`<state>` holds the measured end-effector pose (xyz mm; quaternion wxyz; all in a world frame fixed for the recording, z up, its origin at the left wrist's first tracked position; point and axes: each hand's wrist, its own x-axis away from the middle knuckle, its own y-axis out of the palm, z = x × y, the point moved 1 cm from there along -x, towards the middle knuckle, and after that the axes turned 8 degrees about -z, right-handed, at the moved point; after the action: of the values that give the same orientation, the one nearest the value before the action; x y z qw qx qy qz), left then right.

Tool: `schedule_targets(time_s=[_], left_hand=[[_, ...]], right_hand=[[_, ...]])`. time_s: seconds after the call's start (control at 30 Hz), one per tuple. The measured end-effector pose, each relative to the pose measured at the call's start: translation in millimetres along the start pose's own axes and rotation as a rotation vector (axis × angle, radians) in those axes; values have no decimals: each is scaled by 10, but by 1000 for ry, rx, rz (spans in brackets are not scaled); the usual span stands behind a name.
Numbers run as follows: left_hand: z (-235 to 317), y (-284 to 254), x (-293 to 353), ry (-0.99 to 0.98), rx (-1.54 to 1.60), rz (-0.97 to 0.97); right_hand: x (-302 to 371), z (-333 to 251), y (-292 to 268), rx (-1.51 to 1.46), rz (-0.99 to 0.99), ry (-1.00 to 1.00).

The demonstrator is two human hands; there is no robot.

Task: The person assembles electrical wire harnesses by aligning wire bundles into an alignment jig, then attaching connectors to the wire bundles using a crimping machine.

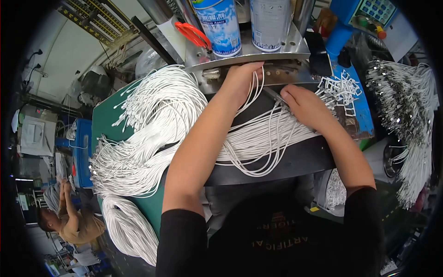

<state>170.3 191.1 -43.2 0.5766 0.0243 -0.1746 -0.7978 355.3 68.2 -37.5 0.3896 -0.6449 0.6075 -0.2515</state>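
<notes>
My left hand [240, 83] is at the metal machine's opening, its fingers closed around a few thin white cables [253, 94] that hang down in loops. To its right, my right hand [302, 106] is closed on a slim grey metal piece [275, 96], whose exact kind I cannot make out. Below both hands, a wide bundle of white cables [270, 134] lies across the black work surface [295, 161]. The fingertips of my left hand are partly hidden by the machine [295, 71].
Piles of white cable [161, 101] cover the green tabletop [102, 115] at left. Two spray cans [221, 32] and red-handled scissors [194, 34] are above the machine. White plastic scraps [341, 90] lie at right, beside hanging cables [406, 115]. Another person [76, 221] works far left.
</notes>
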Motion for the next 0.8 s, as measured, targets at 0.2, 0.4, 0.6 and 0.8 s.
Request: schedule_targets(time_s=[0.2, 0.4, 0.6, 0.8], left_hand=[[-80, -202, 260, -298, -219, -141], [391, 20, -42, -420, 165, -112], [248, -308, -553, -154, 267, -126], [450, -229, 320, -461, 228, -274]], right_hand=[[-408, 82, -48, 83, -278, 160], [-1939, 848, 5, 471, 501, -171], [-2151, 822, 146, -117, 376, 129], [-1630, 395, 32, -755, -107, 521]])
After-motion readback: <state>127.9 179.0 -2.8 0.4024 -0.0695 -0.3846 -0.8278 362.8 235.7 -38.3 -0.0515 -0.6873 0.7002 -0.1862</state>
